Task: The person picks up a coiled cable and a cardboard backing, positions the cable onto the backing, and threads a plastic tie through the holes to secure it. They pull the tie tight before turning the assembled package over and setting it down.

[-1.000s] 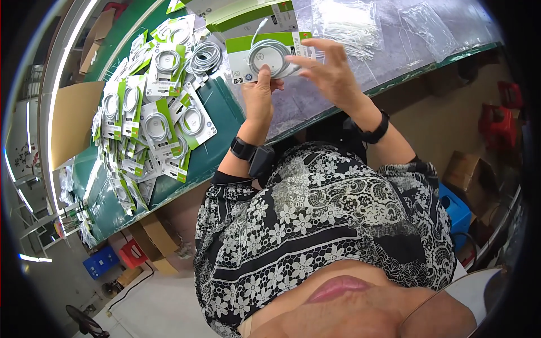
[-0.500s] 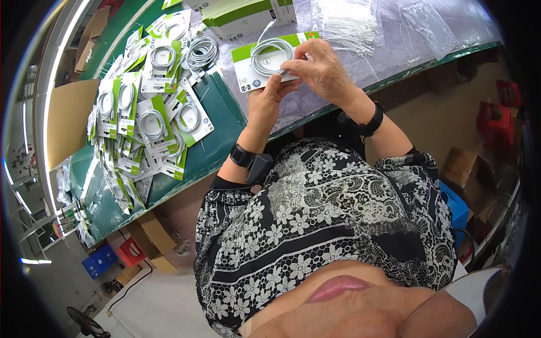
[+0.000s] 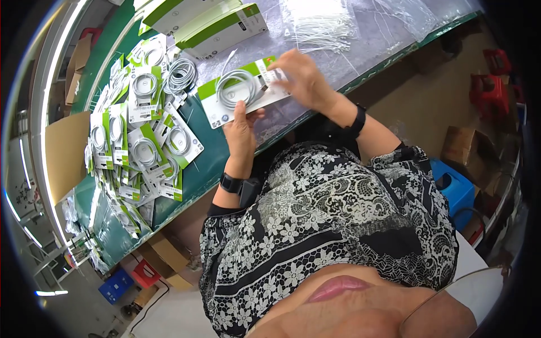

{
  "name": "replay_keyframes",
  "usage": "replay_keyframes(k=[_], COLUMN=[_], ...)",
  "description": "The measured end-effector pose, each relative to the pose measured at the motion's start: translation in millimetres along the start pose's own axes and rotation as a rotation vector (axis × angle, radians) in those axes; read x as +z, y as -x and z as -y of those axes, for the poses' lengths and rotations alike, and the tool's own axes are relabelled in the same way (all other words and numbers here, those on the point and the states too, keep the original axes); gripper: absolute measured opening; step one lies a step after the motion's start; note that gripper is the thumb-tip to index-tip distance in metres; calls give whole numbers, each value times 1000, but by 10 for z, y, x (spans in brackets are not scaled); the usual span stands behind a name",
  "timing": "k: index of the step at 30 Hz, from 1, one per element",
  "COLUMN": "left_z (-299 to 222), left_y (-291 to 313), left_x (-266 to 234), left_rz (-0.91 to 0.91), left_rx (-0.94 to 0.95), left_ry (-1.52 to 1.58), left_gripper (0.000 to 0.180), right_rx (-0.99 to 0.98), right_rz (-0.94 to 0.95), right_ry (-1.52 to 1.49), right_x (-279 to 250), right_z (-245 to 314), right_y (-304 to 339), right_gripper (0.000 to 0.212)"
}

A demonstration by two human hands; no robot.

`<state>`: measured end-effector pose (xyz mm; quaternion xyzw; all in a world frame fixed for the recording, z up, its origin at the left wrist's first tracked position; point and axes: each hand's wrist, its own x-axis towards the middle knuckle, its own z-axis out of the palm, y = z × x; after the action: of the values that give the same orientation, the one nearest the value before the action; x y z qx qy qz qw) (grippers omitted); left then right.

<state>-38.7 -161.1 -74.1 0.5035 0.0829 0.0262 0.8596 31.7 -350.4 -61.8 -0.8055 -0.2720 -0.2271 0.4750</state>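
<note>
A worker's left hand pinches a green-and-white card by its near edge, thumb on top and fingers beneath, holding it tilted above the bench. The right hand hangs at the card's far right, fingers loosely bent and blurred; whether they grip anything cannot be told. A coiled pale cable lies on the card's face, one plug jutting past the upper edge, the other end near the right hand.

The step in hand appears to be fixing the coil to its card. The next move seems to call for a steady left thumb on the coil while the right hand settles the cable's free end.

To the left spreads a heap of carded cables, with loose coils just beside it. Beyond the card stand blocks of packaging; a clear bag of thin white strips lies farther right.
</note>
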Motion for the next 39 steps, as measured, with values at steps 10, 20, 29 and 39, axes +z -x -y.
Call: replay_keyframes(k=[10,20,29,39], left_z=[-36,-89,-241,-414], left_y=[-10,-45,-239,-174], left_x=[-83,-38,71,268], left_rz=[-86,-100,-49,-27], left_rx=[-40,-19,-42,-197], left_ry=[-51,-4,260,454], left_gripper=[31,32,25,22], right_rx=[-36,-260,-241,564], right_rz=[188,155,110,268], right_ry=[520,398,242,-599], right_x=[-392,-486,-503,-47], right_z=[-761,-469,287,442], right_y=[-40,-172,-203,101], right_gripper=[7,17,13,6])
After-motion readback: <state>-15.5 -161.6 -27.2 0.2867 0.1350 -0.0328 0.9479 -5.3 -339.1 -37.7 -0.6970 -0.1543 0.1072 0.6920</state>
